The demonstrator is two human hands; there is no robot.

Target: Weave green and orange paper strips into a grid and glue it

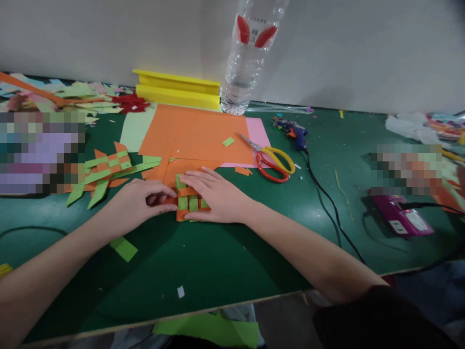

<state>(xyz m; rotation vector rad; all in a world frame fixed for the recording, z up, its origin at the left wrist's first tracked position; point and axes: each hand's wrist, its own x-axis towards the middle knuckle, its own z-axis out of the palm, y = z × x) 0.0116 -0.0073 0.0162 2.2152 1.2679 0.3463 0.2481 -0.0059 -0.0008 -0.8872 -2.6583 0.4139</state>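
Observation:
A small woven square of green and orange paper strips [183, 202] lies on the green table in front of me. My left hand [150, 201] is at its left side, thumb and forefinger pinching the edge. Flat over its right part rests my right hand [218, 196], fingers stretched out, hiding much of the weave. Just behind are loose orange strips [165, 169]. Left of my hands sits another woven green-and-orange paper piece [109, 167] with pointed strip ends. A green paper scrap [124, 248] lies below my left wrist.
Orange sheets [196, 133] lie behind my hands, with red-and-yellow-handled scissors [275, 165] at their right. A tall water bottle [243, 63] stands beside a yellow folded strip [178, 89]. Farther right are a blue glue gun [300, 138], its black cord [327, 206] and a purple power block [403, 215].

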